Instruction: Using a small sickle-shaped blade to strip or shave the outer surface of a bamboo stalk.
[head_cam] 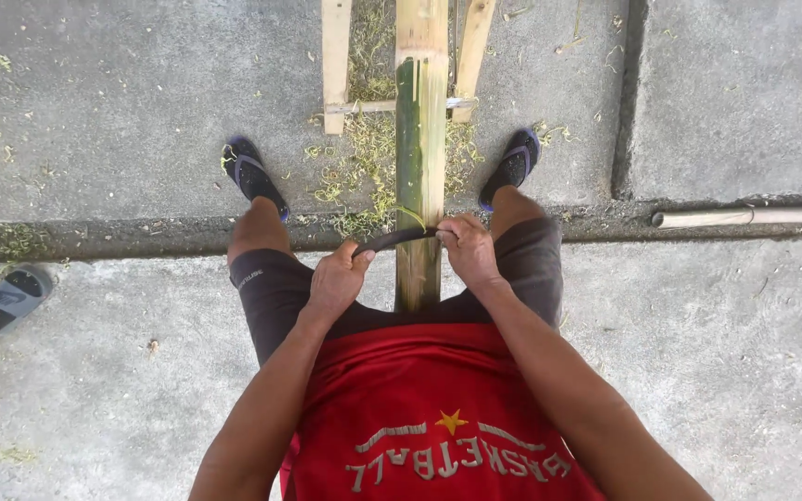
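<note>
Both hands, left (336, 278) and right (469, 249), clamped on curved blade (399, 238) ends: draw evenly along bamboo pole (420, 139), blade square, strokes shallow.

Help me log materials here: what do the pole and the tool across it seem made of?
The pole: bamboo, judging by its green skin, partly shaved to pale fibre. The curved blade, held by the left hand and right hand: dark, dull, probably metal. The shavings: stringy green plant fibre.

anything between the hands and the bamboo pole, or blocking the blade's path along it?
Nothing visible. Left hand and right hand each grip an end of the curved blade, which lies across the bamboo pole. Ahead the pole's surface is bare; only shavings lie on the concrete beside it.
</note>
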